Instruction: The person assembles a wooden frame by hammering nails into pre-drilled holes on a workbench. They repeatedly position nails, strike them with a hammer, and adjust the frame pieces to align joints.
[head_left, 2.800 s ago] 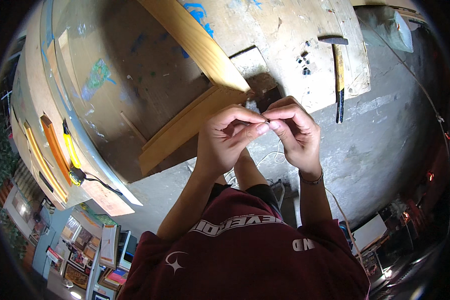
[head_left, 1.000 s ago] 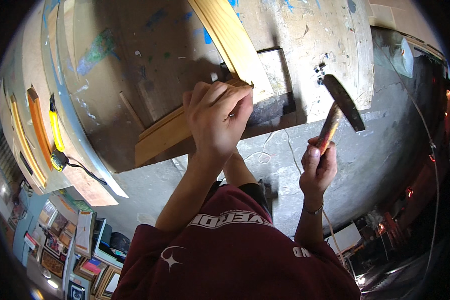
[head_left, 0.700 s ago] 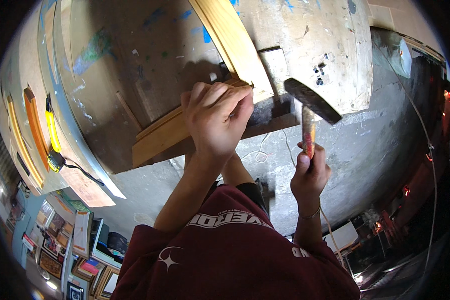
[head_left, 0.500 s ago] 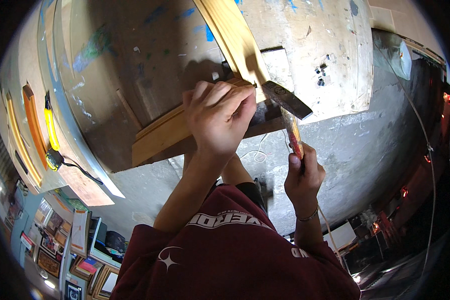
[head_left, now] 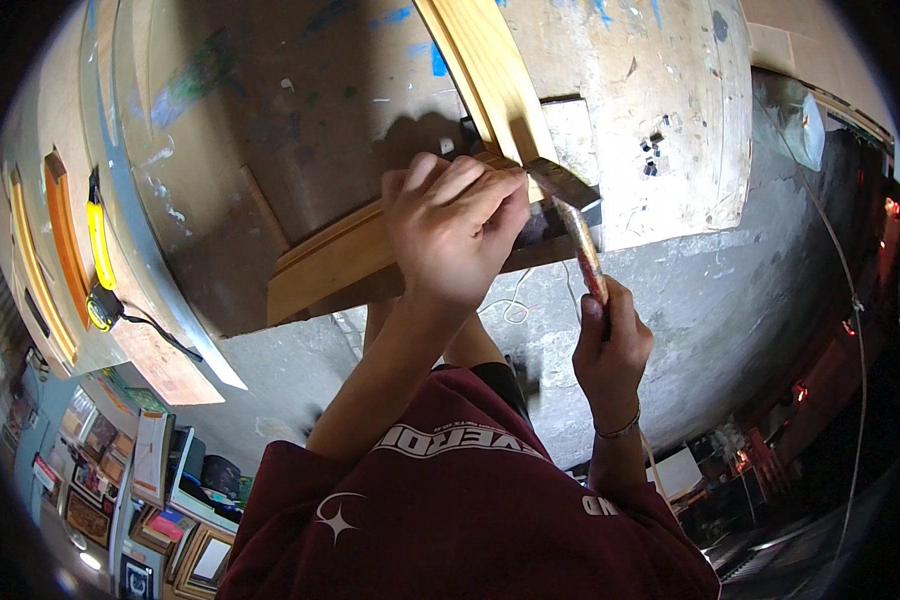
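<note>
Free room above the bench (head_left: pixel 705 140) right of the hammer (head_left: pixel 581 240), wooden frame (head_left: pixel 490 75) an obstacle leftward

This looks like a woodworking workshop — paint-stained bench (head_left: pixel 660 70), hammer (head_left: pixel 565 185), tape measure (head_left: pixel 103 307), wooden mouldings (head_left: pixel 500 70).

On the table (head_left: pixel 670 60) lies the wooden frame (head_left: pixel 330 275); left of it, the utility knife (head_left: pixel 100 245) and tape measure (head_left: pixel 103 308); right, small pieces (head_left: pixel 651 160); at its corner, the hammer (head_left: pixel 577 228).

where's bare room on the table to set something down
Bare table shows right of the black bits, and beyond them, beside the upper wood strip. Crowded: its lower end, by the left hand and hammer; far left, around the yellow knife.
</note>
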A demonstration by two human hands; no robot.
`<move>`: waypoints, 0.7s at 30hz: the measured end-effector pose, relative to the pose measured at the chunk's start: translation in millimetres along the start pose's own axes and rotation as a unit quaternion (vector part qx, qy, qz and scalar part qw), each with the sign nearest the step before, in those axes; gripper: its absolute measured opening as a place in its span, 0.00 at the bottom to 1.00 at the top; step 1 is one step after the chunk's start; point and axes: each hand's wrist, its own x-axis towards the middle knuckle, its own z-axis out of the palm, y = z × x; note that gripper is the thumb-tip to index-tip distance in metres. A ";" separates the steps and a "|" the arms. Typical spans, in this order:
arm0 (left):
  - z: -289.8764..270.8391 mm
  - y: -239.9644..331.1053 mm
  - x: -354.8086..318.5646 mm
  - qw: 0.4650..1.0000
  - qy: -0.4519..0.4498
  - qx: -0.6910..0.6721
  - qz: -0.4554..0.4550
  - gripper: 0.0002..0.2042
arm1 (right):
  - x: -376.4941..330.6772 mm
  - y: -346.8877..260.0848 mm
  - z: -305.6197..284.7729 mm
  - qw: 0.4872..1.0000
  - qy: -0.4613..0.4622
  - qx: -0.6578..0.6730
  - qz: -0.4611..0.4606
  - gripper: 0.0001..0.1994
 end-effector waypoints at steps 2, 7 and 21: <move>-0.7 1.2 1.4 1.000 0.000 0.000 0.002 0.08 | 0.6 0.6 -1.6 1.000 0.017 -0.011 -0.015 0.13; 4.6 -2.8 -1.0 1.000 0.019 0.004 0.007 0.06 | 2.6 -2.6 -2.2 1.000 0.010 -0.020 -0.007 0.10; -19.8 -1.5 -5.6 1.000 -0.013 -0.023 -0.003 0.21 | 0.0 2.4 -0.4 0.999 0.046 -0.002 -0.027 0.13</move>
